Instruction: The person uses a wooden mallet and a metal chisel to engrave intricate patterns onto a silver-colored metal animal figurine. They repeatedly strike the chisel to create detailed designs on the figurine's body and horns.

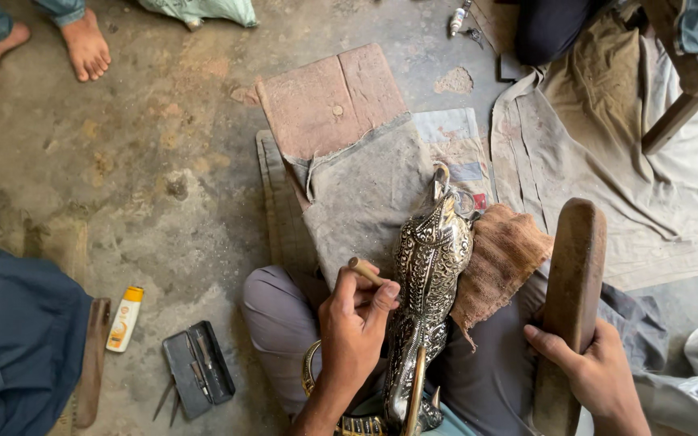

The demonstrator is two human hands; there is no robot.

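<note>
The left hand (355, 323) holds a small punch (367, 272) on the shiny metal piece (427, 278). Beside that piece, the right hand (591, 375) grips a wooden mallet (571, 299). The punch should stay steady, and taps gentle.

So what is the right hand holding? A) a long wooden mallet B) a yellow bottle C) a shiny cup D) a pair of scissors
A: the right hand grips a long brown wooden mallet, raised beside the silver ornate piece on the lap, while the left hand holds a small punch against it.
</note>
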